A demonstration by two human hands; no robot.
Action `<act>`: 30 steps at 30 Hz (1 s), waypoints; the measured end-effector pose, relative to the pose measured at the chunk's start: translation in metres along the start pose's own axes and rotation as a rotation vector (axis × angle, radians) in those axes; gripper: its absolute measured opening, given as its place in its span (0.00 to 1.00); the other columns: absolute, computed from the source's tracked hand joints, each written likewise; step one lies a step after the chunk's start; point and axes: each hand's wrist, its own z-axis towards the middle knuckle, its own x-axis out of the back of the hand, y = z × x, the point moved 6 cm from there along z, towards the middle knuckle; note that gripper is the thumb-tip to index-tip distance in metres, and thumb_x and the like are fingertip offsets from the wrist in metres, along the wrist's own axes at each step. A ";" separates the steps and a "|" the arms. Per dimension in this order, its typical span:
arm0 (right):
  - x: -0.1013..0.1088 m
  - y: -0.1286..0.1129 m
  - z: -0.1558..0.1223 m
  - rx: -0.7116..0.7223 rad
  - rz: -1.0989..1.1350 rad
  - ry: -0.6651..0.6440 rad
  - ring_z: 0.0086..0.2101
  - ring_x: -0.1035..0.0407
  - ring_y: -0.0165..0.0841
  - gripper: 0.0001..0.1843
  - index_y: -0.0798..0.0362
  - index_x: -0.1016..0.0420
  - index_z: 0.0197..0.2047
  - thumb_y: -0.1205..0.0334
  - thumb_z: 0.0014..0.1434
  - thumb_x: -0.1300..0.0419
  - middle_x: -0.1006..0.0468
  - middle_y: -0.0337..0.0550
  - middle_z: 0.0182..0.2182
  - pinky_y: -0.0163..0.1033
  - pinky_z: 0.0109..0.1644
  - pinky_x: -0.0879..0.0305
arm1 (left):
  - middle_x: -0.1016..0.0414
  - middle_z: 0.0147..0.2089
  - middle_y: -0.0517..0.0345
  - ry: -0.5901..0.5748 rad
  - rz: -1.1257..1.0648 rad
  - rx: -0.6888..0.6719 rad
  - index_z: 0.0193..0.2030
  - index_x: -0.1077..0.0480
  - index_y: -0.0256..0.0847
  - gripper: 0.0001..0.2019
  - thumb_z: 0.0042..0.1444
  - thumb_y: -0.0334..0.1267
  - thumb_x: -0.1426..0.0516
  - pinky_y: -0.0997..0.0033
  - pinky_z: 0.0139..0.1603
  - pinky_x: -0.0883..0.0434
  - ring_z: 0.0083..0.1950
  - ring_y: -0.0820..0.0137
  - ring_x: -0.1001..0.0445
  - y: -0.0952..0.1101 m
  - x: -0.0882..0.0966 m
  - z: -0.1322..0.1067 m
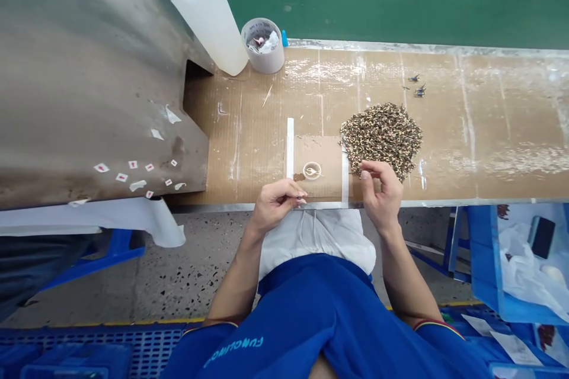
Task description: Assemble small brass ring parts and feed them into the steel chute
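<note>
My left hand (279, 204) is over the table's front edge, thumb and fingers pinched together. A tiny dark part (302, 195) shows at its fingertips, too small to name further. My right hand (383, 192) is at the front of a heap of small brass-and-dark parts (382, 136). Its thumb and index fingertips are slightly apart, with nothing visible between them. Between the hands, a small round white dish (312, 170) sits on a brown board (326, 151), with thin pale pieces in it. White tape strips (290, 148) run along the board's sides.
A large white bottle (207, 18) and a tape-roll tub (267, 62) holding scraps stand at the back left. A metal housing (111, 100) with small stickers borders the left. Several loose parts (420, 91) lie behind the heap. Blue crates (486, 260) stand below right.
</note>
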 end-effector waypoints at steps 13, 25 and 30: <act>-0.026 -0.018 -0.007 0.122 0.049 -0.181 0.33 0.26 0.34 0.08 0.49 0.26 0.49 0.64 0.67 0.43 0.20 0.43 0.36 0.41 0.37 0.29 | 0.21 0.31 0.54 -0.002 0.244 -0.177 0.29 0.29 0.37 0.10 0.60 0.36 0.36 0.74 0.33 0.26 0.33 0.71 0.22 0.011 -0.006 0.002; -0.062 -0.036 0.024 0.202 0.042 -0.326 0.37 0.29 0.35 0.05 0.49 0.23 0.37 0.63 0.66 0.40 0.24 0.43 0.35 0.42 0.42 0.31 | 0.23 0.30 0.56 -0.015 0.268 -0.147 0.29 0.30 0.38 0.10 0.61 0.35 0.37 0.75 0.32 0.29 0.32 0.73 0.24 0.011 -0.006 0.000; -0.046 -0.028 0.027 0.165 0.051 -0.303 0.31 0.30 0.33 0.05 0.50 0.25 0.43 0.59 0.66 0.39 0.23 0.41 0.33 0.39 0.37 0.32 | 0.22 0.31 0.55 -0.012 0.246 -0.103 0.29 0.29 0.37 0.10 0.61 0.37 0.38 0.75 0.30 0.30 0.31 0.72 0.25 0.009 -0.005 0.000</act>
